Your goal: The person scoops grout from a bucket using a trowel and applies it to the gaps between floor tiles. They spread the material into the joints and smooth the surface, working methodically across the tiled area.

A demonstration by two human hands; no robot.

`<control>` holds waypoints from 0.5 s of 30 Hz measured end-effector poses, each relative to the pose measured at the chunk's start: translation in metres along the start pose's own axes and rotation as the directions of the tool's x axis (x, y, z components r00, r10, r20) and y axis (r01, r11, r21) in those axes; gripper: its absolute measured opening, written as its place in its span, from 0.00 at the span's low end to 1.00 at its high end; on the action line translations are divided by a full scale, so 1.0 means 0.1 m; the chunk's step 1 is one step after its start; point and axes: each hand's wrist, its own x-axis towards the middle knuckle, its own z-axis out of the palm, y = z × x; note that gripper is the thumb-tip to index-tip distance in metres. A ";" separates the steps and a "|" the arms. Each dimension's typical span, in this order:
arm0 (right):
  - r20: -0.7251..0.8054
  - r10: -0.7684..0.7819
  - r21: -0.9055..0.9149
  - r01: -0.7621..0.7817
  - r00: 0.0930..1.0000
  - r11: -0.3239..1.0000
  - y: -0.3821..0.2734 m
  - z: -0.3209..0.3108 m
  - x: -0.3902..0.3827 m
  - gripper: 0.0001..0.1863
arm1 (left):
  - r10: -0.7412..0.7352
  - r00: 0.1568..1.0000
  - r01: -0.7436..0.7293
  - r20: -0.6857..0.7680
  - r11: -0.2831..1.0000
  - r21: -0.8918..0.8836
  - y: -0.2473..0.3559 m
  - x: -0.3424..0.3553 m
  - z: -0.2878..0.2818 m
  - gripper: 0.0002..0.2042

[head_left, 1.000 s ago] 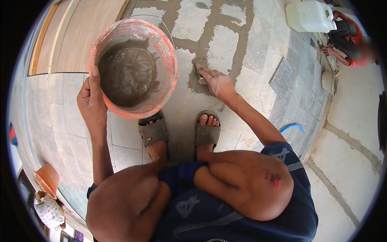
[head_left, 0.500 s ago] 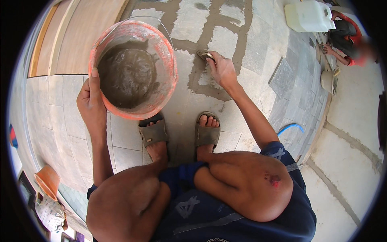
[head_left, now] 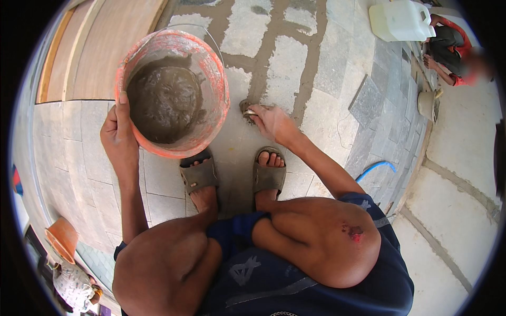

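Observation:
My left hand (head_left: pixel 119 126) grips the near-left rim of an orange bucket (head_left: pixel 215 113), thumb over the edge. The bucket tilts toward me, with wet grey-brown mortar (head_left: pixel 166 100) inside and a thin wire handle. Pinched in the fingers of my right hand (head_left: pixel 275 124) is a small dark spreading tool (head_left: pixel 246 108), smeared with mortar; its exact kind is unclear. It touches the floor in front of my feet, at the near end of a wet mortar strip (head_left: pixel 259 79). Another strip (head_left: pixel 309 73) runs along a joint farther right.
My sandalled feet (head_left: pixel 269 171) stand just below the tool. To the right are a loose grey tile (head_left: pixel 367 100), blue tubing (head_left: pixel 377 168), a pale jug (head_left: pixel 398 21), a pail (head_left: pixel 428 105) and a crouching person (head_left: pixel 450 50). Another person (head_left: pixel 74 284) and an orange bucket (head_left: pixel 62 239) are lower left.
My right hand has drawn the tool left and nearer to me. Much of the wet mortar at the near end of the strips is gone from the floor. The bucket has shifted slightly.

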 end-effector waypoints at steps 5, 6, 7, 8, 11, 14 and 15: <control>0.070 0.061 0.078 -0.066 0.996 0.995 -0.06 -0.01 -0.12 0.12 | -0.079 0.997 0.078 -0.015 0.995 -0.063 0.14 -0.06 0.04 0.23; 0.112 0.108 0.107 -0.120 0.988 0.987 -0.09 -0.05 -0.12 0.12 | -0.085 0.996 0.084 -0.015 0.994 -0.070 0.14 -0.06 0.04 0.23; 0.154 0.153 0.134 -0.174 0.976 0.976 -0.12 -0.08 -0.12 0.11 | -0.083 0.996 0.082 -0.017 0.994 -0.069 0.13 -0.06 0.03 0.23; 0.159 0.145 0.147 -0.168 0.977 0.975 -0.14 -0.11 -0.13 0.11 | -0.082 0.996 0.080 -0.018 0.994 -0.068 0.11 -0.06 0.02 0.23; 0.165 0.136 0.184 -0.166 0.977 0.969 -0.18 -0.19 -0.13 0.11 | -0.086 0.996 0.085 -0.023 0.995 -0.048 0.13 -0.06 0.00 0.23; 0.130 0.160 0.213 -0.185 0.979 0.959 -0.18 -0.28 -0.13 0.11 | -0.083 0.996 0.082 -0.031 0.996 -0.026 0.14 -0.07 0.02 0.23; 0.099 0.154 0.225 -0.173 0.983 0.959 -0.16 -0.32 -0.11 0.10 | -0.078 0.996 0.078 -0.034 0.997 -0.021 0.14 -0.07 0.02 0.23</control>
